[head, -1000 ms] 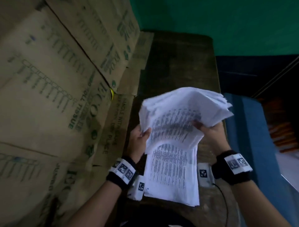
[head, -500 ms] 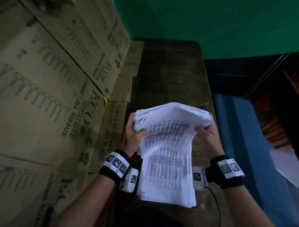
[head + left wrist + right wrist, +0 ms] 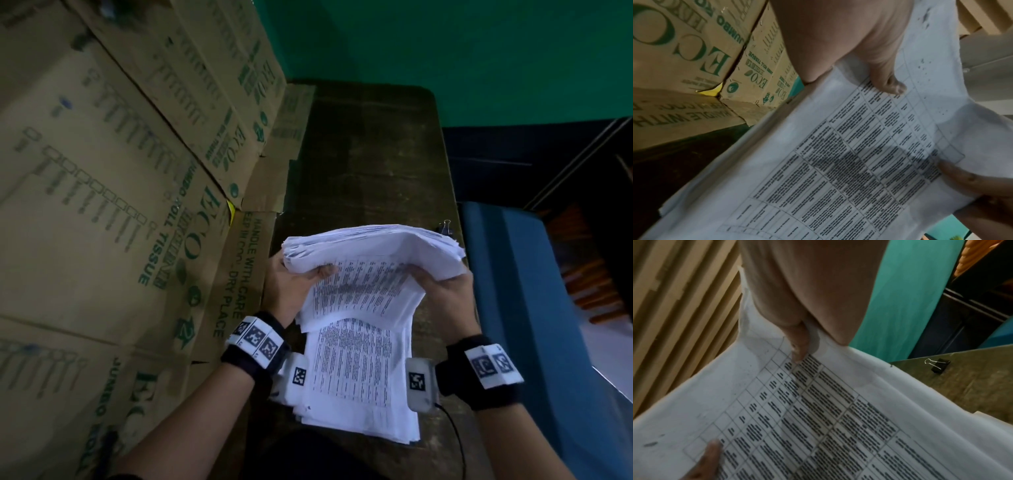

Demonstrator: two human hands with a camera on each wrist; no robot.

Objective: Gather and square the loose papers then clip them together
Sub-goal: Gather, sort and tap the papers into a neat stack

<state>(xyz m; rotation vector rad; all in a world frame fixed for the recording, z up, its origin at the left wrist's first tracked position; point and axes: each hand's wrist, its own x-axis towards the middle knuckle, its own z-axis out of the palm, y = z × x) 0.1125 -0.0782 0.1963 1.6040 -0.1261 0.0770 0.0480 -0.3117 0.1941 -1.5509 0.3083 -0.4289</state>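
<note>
I hold a thick sheaf of white printed papers above a second, flat pile of white printed sheets that lies on the dark wooden table close to my body. My left hand grips the sheaf's left edge, thumb on the printed face, fingers curled behind. My right hand grips the right edge the same way. Neither grip is slack; both are closed round the paper, and the sheaf bows between them.

By my judgement the gathering is only partly done: the lifted sheaf's far edges fan unevenly, and the pile beneath is not yet joined to it. Squaring and clipping remain. The small black binder clip with wire handles lies untouched on the table, just beyond the sheaf, near the table's right edge.

Room for moving is narrow. Brown cardboard cartons with green lettering stand along the table's left side, close to my left wrist. The table's right edge drops away beside my right hand. The far half of the table is bare wood.
</note>
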